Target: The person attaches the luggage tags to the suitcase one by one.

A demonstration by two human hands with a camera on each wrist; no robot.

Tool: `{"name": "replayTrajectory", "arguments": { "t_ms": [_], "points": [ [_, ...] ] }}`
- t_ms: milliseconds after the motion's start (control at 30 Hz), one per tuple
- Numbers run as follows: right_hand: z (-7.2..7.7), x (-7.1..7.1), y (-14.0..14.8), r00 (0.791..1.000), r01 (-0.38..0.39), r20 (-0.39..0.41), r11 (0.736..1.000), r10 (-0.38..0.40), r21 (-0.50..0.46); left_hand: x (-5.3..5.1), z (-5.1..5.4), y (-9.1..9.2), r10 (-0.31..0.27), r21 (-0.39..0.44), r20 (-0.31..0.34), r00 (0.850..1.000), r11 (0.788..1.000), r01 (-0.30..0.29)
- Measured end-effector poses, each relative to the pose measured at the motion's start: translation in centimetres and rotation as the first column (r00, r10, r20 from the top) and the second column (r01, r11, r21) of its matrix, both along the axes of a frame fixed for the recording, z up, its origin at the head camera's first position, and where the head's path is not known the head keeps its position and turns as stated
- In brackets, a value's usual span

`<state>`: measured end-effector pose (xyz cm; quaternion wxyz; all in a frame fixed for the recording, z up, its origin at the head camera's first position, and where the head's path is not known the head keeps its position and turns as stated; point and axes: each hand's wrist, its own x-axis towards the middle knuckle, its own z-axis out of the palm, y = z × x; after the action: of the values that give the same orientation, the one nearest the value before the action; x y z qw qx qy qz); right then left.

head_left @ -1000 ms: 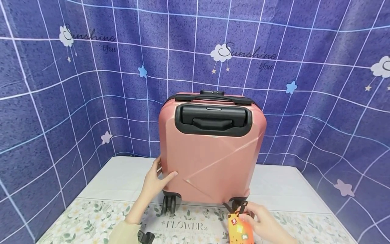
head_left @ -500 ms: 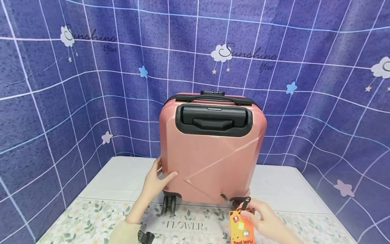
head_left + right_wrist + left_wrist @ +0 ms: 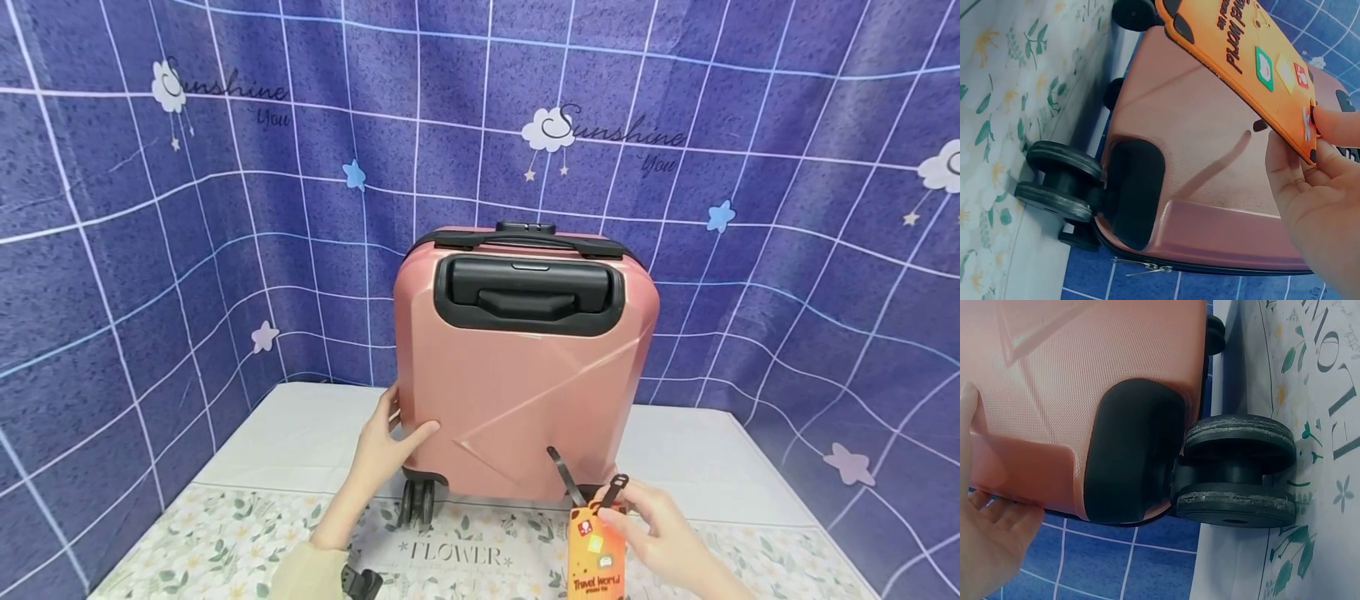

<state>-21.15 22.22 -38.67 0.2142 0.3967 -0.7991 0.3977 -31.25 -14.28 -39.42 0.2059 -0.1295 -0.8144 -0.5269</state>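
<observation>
A pink hard-shell suitcase (image 3: 517, 400) stands upright on its wheels, its black handle panel facing me. My left hand (image 3: 382, 446) holds its lower left side, thumb on the broad face and fingers round the edge. In the left wrist view, fingers (image 3: 1007, 515) rest along that edge. Near the lower right wheel, my right hand (image 3: 652, 525) pinches the top of an orange luggage tag (image 3: 596, 554) with "Travel World" lettering. The tag's black strap (image 3: 564, 475) is unfastened, one end sticking up in front of the suitcase and a buckle end (image 3: 617, 490) beside my fingers.
Black double wheels (image 3: 1235, 472) stand under the suitcase corners. Below lies a white tabletop with a floral mat (image 3: 457, 575) printed "FLOWER". Blue gridded cloth (image 3: 315, 200) surrounds the back and sides. Zipper pulls (image 3: 1147, 269) show on the suitcase's side.
My right hand has moved the tag slightly up and right, and more of its face shows. The loose strap end has risen and stands clearer. My left hand and the suitcase have stayed put.
</observation>
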Motion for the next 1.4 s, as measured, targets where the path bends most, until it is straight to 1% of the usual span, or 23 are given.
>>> {"name": "replayTrajectory", "arguments": {
  "t_ms": [100,267,367,567,700,933,1133,1300,1333,1400],
  "points": [
    [0.2,-0.1,0.0,1.000,-0.017,-0.003,1.000,0.017,-0.011,-0.1,0.0,0.0,0.004,-0.013,-0.007,1.000,1.000,-0.004],
    [0.7,-0.1,0.0,1.000,-0.021,-0.008,1.000,0.021,-0.013,-0.1,-0.2,0.0,0.002,-0.017,-0.015,1.000,1.000,-0.003],
    [1.0,-0.1,-0.1,0.999,-0.026,-0.036,1.000,0.026,-0.011,-0.1,-0.3,-0.1,0.002,-0.011,-0.018,1.000,1.000,-0.003],
    [1.4,-0.2,-0.3,0.997,0.006,-0.076,1.000,-0.006,0.005,0.1,-0.3,-0.2,-0.002,-0.003,-0.026,1.000,1.000,0.002],
    [1.8,-0.2,-0.3,0.994,0.031,-0.102,0.999,-0.030,0.009,0.0,-0.2,-0.1,-0.007,-0.010,-0.036,0.999,1.000,0.007],
    [2.6,-0.3,-0.3,0.991,0.027,-0.134,1.000,-0.028,-0.008,0.0,-0.3,0.0,-0.004,-0.018,-0.041,0.999,1.000,0.003],
    [3.2,-0.4,-0.5,0.982,0.055,-0.180,0.998,-0.055,-0.007,0.0,-0.3,-0.1,-0.003,-0.011,-0.034,0.999,1.000,0.002],
    [3.8,-0.4,-0.7,0.975,0.034,-0.217,0.999,-0.037,-0.018,-0.1,-0.3,-0.1,-0.003,-0.014,-0.034,0.999,1.000,0.003],
    [4.0,-0.4,-0.8,0.974,0.026,-0.223,0.999,-0.031,-0.022,-0.1,-0.3,-0.1,-0.004,-0.012,-0.037,0.999,1.000,0.003],
    [4.3,-0.4,-0.9,0.971,0.020,-0.237,0.999,-0.025,-0.026,0.6,0.5,0.1,-0.006,-0.009,-0.027,1.000,1.000,0.006]
  ]
}}
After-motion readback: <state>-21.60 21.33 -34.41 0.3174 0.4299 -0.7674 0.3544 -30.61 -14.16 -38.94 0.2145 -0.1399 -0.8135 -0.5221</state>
